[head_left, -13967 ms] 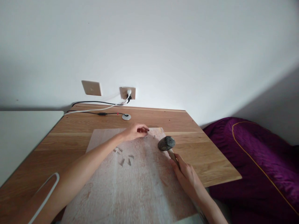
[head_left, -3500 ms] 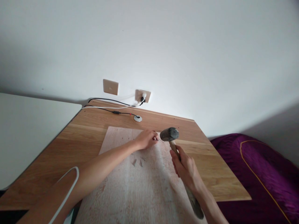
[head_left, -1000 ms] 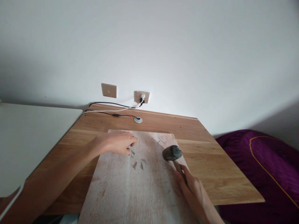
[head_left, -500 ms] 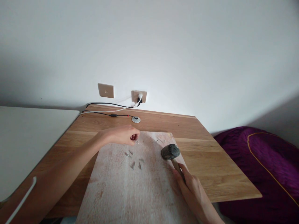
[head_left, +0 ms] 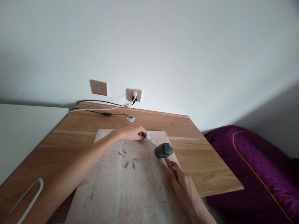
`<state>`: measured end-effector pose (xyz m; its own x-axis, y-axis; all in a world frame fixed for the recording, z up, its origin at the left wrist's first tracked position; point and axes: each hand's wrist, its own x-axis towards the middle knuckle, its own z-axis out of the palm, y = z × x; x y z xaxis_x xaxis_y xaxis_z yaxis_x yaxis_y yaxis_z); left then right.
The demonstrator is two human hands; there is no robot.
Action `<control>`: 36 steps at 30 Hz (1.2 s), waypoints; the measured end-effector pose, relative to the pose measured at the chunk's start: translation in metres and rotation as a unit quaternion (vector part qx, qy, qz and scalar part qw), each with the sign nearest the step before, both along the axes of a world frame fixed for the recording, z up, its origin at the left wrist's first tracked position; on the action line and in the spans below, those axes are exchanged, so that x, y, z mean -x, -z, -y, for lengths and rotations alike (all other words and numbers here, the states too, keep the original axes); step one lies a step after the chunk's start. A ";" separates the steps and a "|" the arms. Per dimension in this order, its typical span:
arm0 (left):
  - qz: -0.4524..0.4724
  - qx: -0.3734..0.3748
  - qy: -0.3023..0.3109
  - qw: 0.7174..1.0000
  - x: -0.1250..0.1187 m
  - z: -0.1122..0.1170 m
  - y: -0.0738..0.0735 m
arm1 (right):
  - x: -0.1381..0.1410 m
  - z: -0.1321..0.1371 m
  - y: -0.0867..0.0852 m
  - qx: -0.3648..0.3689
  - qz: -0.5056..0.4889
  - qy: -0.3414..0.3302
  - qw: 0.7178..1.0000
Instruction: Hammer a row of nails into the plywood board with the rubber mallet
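A pale worn board (head_left: 130, 193) lies on the wooden desk (head_left: 201, 165). My right hand (head_left: 183, 188) is wrapped round the wooden handle of a hammer (head_left: 164, 151), whose dark head rests on the board near its far right corner. My left hand (head_left: 132, 133) reaches to the board's far edge, fingers pinched together on something too small to make out, likely a nail. Several loose nails (head_left: 127, 158) lie on the board between my arms.
Black and white cables (head_left: 100, 109) run along the desk's back edge to a wall socket (head_left: 133, 94), beside a cable grommet (head_left: 130, 118). A white surface (head_left: 21, 130) adjoins the desk on the left. A purple cushion (head_left: 254, 174) lies to the right. A white cord loop (head_left: 28, 202) hangs near my left arm.
My left hand left the loose nails, closed into a pinch and moved right to the board's far edge. The hammer head stays resting on the board.
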<state>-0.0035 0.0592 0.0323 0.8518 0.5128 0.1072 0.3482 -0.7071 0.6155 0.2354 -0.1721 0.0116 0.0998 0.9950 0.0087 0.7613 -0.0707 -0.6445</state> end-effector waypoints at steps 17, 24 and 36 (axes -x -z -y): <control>0.047 -0.040 0.006 0.998 -0.007 0.009 0.012 | 0.003 -0.001 -0.004 0.000 -0.002 -0.003 1.000; 0.048 -0.070 -0.009 0.996 -0.010 0.011 0.018 | 0.001 -0.001 0.003 -0.005 0.008 0.005 1.000; 0.059 -0.057 -0.005 0.997 -0.009 0.011 0.021 | -0.002 -0.001 0.007 -0.013 0.005 0.017 1.000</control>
